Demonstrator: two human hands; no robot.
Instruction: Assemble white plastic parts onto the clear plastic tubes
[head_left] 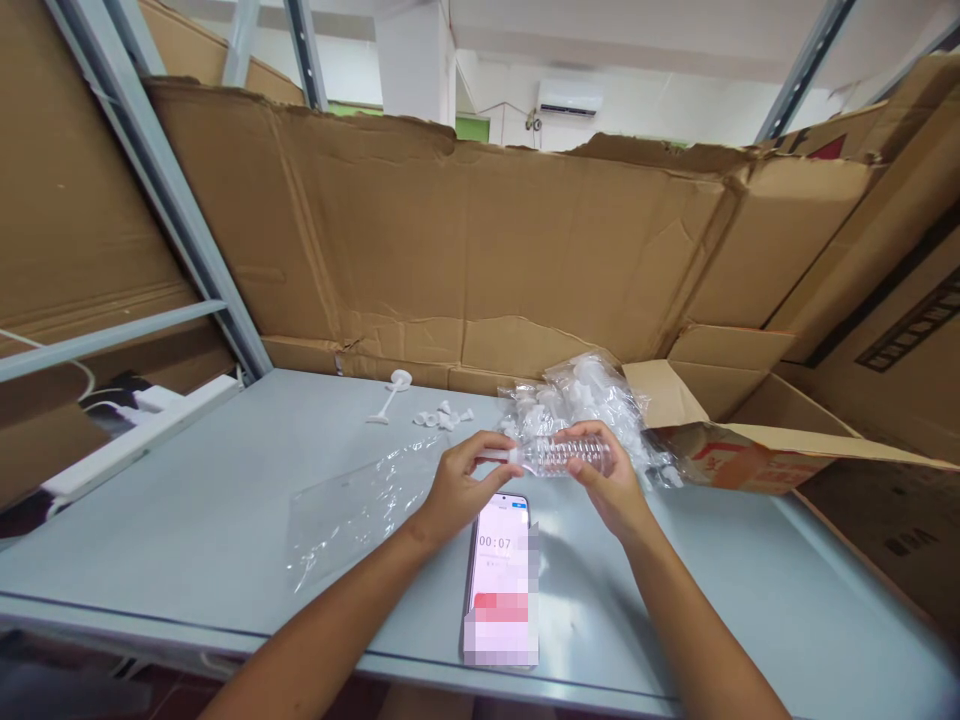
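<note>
Small clear plastic bottle (559, 455), ribbed body, lying horizontal in mid-frame, held above the table (210, 500), neck pointing to frame left. Right hand (611, 480) wraps the body from the far side, fingers curled over the top, closed on it. Left hand (457, 480) at the neck end; thumb & forefinger pinched together on the white cap/nozzle (501, 456). Can't tell if cap is seated or loose.

Directly below the hands, toward bottom centre: phone (501, 580) flat on table, screen up, timer reading 00:07, lower part blurred.

Left of phone, just beside left wrist: flat clear plastic bag (352, 505), wrinkled, lying on table.

Behind the bottle, centre-right: heap of clear bags w/ more clear bottles (592, 400), touching the edge of an open carton flap (750, 445) at right.

Further back, centre-left: a few small white caps (442, 417) scattered, plus a white pump stem w/ tube (390, 395), apart from the caps.

Cardboard wall (465, 230) across the back; grey metal rack post (172, 190) at upper left; white power strip (142, 430) at far left edge.
</note>
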